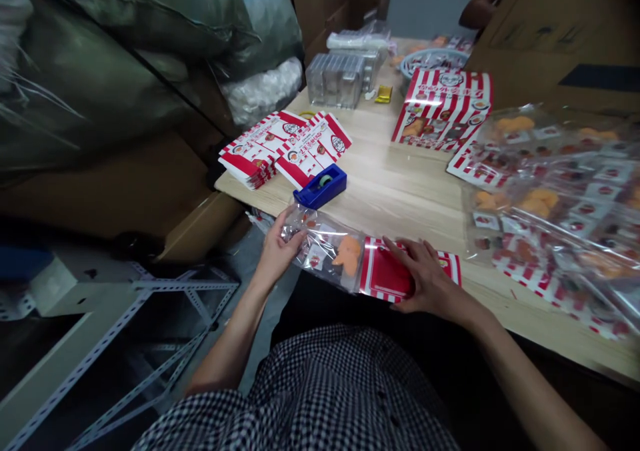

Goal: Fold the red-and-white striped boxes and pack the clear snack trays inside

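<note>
A clear plastic blister pack [327, 248] with orange food-shaped pieces inside lies at the table's front edge. My left hand [281, 248] pinches its left end between thumb and fingers. Joined to or overlapping the pack's right end is a red and white striped card [383, 271]; I cannot tell which. Over that card my right hand [425, 278] rests with its fingers spread. Just beyond the pack stands a blue tape dispenser [320, 188] with a roll in it.
Stacked striped cards [260, 148] lie at the left edge. Behind them are clear plastic boxes [335, 78] and a small yellow packet [383, 94]. A folded striped card [443, 111] stands beyond, near a basket [433, 58]. Filled packs [565, 204] cover the right side. Another person's arm [485, 1] shows behind.
</note>
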Demonstrator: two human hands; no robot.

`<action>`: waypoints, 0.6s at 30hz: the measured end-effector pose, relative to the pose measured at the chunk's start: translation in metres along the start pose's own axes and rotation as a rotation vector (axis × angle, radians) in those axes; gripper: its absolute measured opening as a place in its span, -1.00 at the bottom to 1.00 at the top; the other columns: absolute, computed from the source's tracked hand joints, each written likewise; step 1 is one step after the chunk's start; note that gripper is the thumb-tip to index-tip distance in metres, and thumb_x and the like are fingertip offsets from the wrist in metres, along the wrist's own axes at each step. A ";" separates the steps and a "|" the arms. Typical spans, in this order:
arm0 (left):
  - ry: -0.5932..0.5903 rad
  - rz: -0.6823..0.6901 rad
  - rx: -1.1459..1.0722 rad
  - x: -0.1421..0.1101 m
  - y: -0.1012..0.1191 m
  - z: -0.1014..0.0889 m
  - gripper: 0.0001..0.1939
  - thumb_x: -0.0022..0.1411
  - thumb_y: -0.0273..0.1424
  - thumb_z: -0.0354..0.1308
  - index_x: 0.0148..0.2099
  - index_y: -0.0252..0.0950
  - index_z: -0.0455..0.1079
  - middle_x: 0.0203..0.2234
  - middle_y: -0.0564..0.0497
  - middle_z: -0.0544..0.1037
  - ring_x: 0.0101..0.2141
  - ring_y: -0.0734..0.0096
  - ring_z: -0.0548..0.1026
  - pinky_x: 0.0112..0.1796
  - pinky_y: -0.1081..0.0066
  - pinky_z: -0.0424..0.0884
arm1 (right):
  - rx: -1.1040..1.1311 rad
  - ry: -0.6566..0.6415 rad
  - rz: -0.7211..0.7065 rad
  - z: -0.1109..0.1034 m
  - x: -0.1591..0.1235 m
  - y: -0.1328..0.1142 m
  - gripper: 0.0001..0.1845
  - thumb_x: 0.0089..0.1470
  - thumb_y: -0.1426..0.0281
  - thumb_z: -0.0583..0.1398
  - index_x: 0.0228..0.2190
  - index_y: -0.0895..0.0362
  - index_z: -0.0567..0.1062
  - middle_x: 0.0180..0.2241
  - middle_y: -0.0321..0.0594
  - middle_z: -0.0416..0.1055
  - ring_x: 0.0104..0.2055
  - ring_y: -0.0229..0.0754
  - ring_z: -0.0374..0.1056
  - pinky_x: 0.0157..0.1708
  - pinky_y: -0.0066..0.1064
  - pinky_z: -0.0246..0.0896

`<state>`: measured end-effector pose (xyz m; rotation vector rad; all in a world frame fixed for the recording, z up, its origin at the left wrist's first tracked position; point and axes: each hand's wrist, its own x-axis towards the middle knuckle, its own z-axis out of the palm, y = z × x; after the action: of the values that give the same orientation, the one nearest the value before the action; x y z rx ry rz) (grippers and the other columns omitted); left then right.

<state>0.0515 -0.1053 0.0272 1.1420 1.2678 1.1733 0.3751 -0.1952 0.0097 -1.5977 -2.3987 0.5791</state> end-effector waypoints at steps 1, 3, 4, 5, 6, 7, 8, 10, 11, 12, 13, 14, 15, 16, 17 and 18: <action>0.022 0.016 0.010 -0.001 0.000 0.000 -0.37 0.02 -0.50 0.39 0.18 -0.22 0.45 0.06 -0.07 0.56 0.01 0.19 0.53 0.04 0.31 0.44 | -0.003 -0.002 0.002 0.000 0.000 0.000 0.37 -0.20 0.12 0.44 0.42 -0.10 -0.23 0.25 0.02 0.10 0.35 0.28 0.03 0.37 0.22 -0.34; 0.034 0.037 0.029 0.000 0.000 0.000 -0.38 0.01 -0.50 0.38 0.17 -0.24 0.46 0.03 -0.07 0.57 0.03 0.17 0.52 0.07 0.27 0.43 | -0.008 0.003 0.002 0.001 0.000 0.000 0.38 -0.21 0.13 0.45 0.42 -0.11 -0.23 0.25 0.02 0.09 0.34 0.29 0.03 0.38 0.21 -0.34; 0.019 0.043 0.040 0.002 0.002 0.000 -0.38 0.02 -0.50 0.37 0.18 -0.24 0.45 0.02 -0.07 0.57 0.02 0.17 0.52 0.07 0.25 0.43 | -0.009 0.004 -0.002 0.002 -0.001 0.000 0.38 -0.21 0.13 0.45 0.42 -0.11 -0.23 0.25 0.03 0.09 0.34 0.30 0.03 0.37 0.22 -0.35; -0.007 0.046 0.049 0.004 0.003 -0.001 -0.37 0.04 -0.49 0.37 0.19 -0.24 0.44 0.01 -0.07 0.58 0.00 0.17 0.53 0.06 0.25 0.44 | -0.010 0.001 -0.005 0.003 -0.001 0.001 0.38 -0.21 0.13 0.44 0.42 -0.11 -0.23 0.25 0.03 0.09 0.34 0.30 0.02 0.37 0.23 -0.35; -0.037 0.046 0.054 0.006 0.006 -0.002 -0.37 0.04 -0.48 0.37 0.20 -0.24 0.43 0.00 -0.07 0.59 -0.01 0.17 0.54 0.05 0.25 0.45 | -0.012 -0.001 -0.008 0.004 -0.001 0.002 0.37 -0.21 0.13 0.44 0.42 -0.11 -0.23 0.25 0.04 0.08 0.35 0.31 0.02 0.37 0.24 -0.36; -0.069 0.044 0.059 0.008 0.009 -0.002 -0.36 0.05 -0.47 0.37 0.22 -0.23 0.42 -0.01 -0.08 0.59 -0.02 0.18 0.54 0.04 0.26 0.45 | -0.014 -0.005 -0.010 0.005 -0.001 0.002 0.37 -0.21 0.13 0.44 0.42 -0.11 -0.23 0.26 0.04 0.08 0.35 0.32 0.01 0.37 0.25 -0.36; -0.096 0.044 0.064 0.010 0.012 -0.002 -0.35 0.06 -0.47 0.37 0.23 -0.23 0.41 0.00 -0.09 0.59 -0.02 0.19 0.54 0.05 0.26 0.44 | -0.016 -0.008 -0.011 0.005 -0.001 0.003 0.38 -0.21 0.12 0.44 0.42 -0.11 -0.23 0.26 0.05 0.08 0.36 0.32 0.00 0.37 0.26 -0.36; -0.119 0.058 0.078 0.013 0.018 -0.001 -0.37 0.08 -0.46 0.37 0.22 -0.23 0.42 0.04 -0.10 0.57 0.00 0.18 0.53 0.10 0.23 0.41 | -0.020 -0.011 -0.009 0.007 -0.001 0.004 0.38 -0.22 0.12 0.45 0.42 -0.11 -0.22 0.27 0.06 0.08 0.36 0.34 -0.01 0.36 0.27 -0.37; -0.121 0.069 0.084 0.013 0.021 0.000 -0.39 0.08 -0.46 0.36 0.21 -0.23 0.43 0.07 -0.11 0.55 0.03 0.17 0.52 0.13 0.22 0.38 | -0.021 -0.009 -0.008 0.007 -0.001 0.004 0.39 -0.23 0.12 0.45 0.42 -0.12 -0.22 0.28 0.05 0.07 0.35 0.35 -0.01 0.36 0.27 -0.38; -0.122 0.082 0.087 0.014 0.024 0.001 -0.40 0.09 -0.46 0.36 0.21 -0.23 0.43 0.10 -0.11 0.54 0.07 0.16 0.50 0.17 0.20 0.34 | -0.021 -0.006 -0.008 0.007 -0.001 0.004 0.39 -0.23 0.13 0.46 0.42 -0.12 -0.22 0.28 0.05 0.07 0.35 0.36 -0.01 0.36 0.27 -0.38; -0.123 0.092 0.086 0.014 0.026 0.002 -0.40 0.08 -0.47 0.37 0.20 -0.23 0.44 0.12 -0.10 0.52 0.10 0.15 0.47 0.20 0.19 0.30 | -0.021 -0.003 -0.009 0.008 -0.001 0.004 0.39 -0.24 0.13 0.46 0.42 -0.13 -0.21 0.29 0.04 0.07 0.35 0.37 -0.01 0.36 0.27 -0.39; -0.122 0.097 0.081 0.014 0.028 0.004 -0.40 0.06 -0.49 0.37 0.19 -0.24 0.45 0.12 -0.10 0.52 0.13 0.14 0.45 0.22 0.18 0.27 | -0.021 0.001 -0.009 0.008 -0.001 0.004 0.38 -0.24 0.14 0.46 0.42 -0.13 -0.20 0.29 0.04 0.07 0.35 0.37 -0.01 0.36 0.28 -0.40; -0.118 0.095 0.070 0.013 0.029 0.005 -0.39 0.04 -0.51 0.38 0.18 -0.24 0.46 0.11 -0.11 0.53 0.15 0.13 0.43 0.23 0.18 0.26 | -0.020 0.004 -0.008 0.009 -0.001 0.004 0.38 -0.24 0.14 0.45 0.42 -0.13 -0.20 0.29 0.03 0.08 0.35 0.37 -0.01 0.36 0.28 -0.40; -0.107 0.092 0.057 0.012 0.030 0.006 -0.39 0.03 -0.52 0.39 0.17 -0.25 0.47 0.10 -0.11 0.53 0.17 0.13 0.42 0.24 0.18 0.25 | -0.017 0.008 -0.007 0.009 -0.001 0.005 0.37 -0.24 0.14 0.45 0.42 -0.12 -0.19 0.28 0.04 0.08 0.35 0.36 -0.01 0.36 0.29 -0.41; -0.093 0.089 0.046 0.012 0.029 0.007 -0.39 0.01 -0.54 0.40 0.16 -0.25 0.47 0.10 -0.12 0.53 0.17 0.12 0.42 0.23 0.19 0.25 | -0.012 0.012 -0.004 0.009 -0.001 0.005 0.37 -0.23 0.13 0.45 0.42 -0.11 -0.19 0.27 0.04 0.08 0.34 0.36 -0.01 0.35 0.30 -0.41; -0.077 0.088 0.038 0.010 0.027 0.008 -0.40 0.00 -0.54 0.40 0.14 -0.26 0.48 0.10 -0.12 0.53 0.17 0.13 0.42 0.22 0.21 0.27 | -0.008 0.013 -0.002 0.010 -0.001 0.005 0.36 -0.23 0.13 0.44 0.42 -0.10 -0.18 0.26 0.05 0.09 0.34 0.35 0.00 0.35 0.30 -0.41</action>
<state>0.0590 -0.0926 0.0535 1.2699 1.1956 1.1622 0.3762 -0.1966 -0.0012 -1.5974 -2.3954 0.5577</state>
